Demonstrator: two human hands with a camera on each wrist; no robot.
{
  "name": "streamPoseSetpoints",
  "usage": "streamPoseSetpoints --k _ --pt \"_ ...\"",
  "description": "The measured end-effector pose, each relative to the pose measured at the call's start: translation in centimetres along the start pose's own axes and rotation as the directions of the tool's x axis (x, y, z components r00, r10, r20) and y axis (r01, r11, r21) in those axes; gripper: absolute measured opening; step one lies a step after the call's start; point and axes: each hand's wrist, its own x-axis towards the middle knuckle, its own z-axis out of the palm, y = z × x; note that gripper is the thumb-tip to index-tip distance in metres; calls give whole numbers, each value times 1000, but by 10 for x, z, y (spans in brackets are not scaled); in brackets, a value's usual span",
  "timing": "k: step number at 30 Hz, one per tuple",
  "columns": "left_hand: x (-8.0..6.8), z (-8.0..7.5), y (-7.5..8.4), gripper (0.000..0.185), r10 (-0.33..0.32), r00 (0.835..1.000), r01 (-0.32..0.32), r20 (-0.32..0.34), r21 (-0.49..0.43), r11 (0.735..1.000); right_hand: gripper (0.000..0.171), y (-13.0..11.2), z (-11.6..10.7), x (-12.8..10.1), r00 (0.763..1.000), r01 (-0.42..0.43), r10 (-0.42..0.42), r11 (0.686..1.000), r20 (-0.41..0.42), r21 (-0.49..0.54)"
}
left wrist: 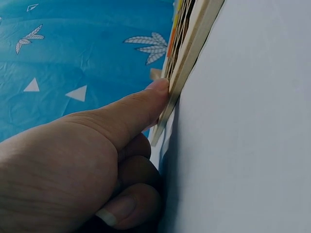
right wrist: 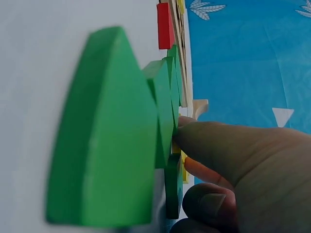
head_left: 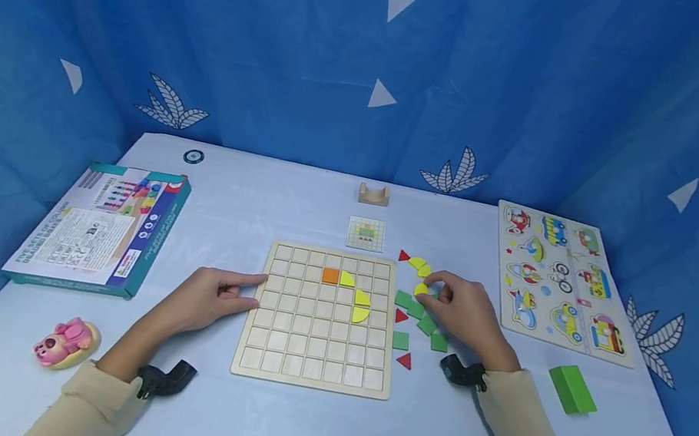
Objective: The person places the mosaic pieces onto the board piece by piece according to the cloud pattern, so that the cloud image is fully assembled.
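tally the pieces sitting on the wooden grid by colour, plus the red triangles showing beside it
Orange square on the wooden grid: 1
Yellow pieces on the grid: 3
Red triangles beside it: 3
Total: 7

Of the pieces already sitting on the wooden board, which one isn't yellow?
The orange square, just left of the uppermost yellow piece on the wooden board; the other three there are all yellow.

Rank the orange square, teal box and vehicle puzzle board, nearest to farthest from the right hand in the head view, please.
1. Vehicle puzzle board, right of the right hand.
2. Orange square, leftward, on the grid board.
3. Teal box, at the table's far left.
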Motion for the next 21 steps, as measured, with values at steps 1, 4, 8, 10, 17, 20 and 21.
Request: streamPoseSetpoints --k 1,4,8,10,17,20,21 --pt "0 0 0 46 0 1000 0 0 0 1000 37 0 0 0 1000 0 0 1000 0 0" --pt "0 0 0 47 -1 1000 1 1 -1 1000 38 1 1 -1 1000 4 -4 1000 0 -1" --pt "0 0 0 47 -2 1000 2 1 1 1000 38 2 1 -2 1000 14 -14 1000 -7 -5" --pt "1 0 0 47 -1 1000 1 0 -1 1000 37 2 2 -2 1000 19 -19 1000 -7 -11" --pt "-1 1 -3 47 -9 1000 9 6 -11 1000 33 -3 -1 -2 998 69 -68 996 9 -61" --pt "-1 1 -2 47 -3 1000 3 0 -5 1000 34 -8 -4 -1 996 85 -85 994 -4 -69" --pt "0 1 -2 47 2 1000 -2 0 -4 1000 34 -11 -6 -1 996 93 -94 993 -12 -66"
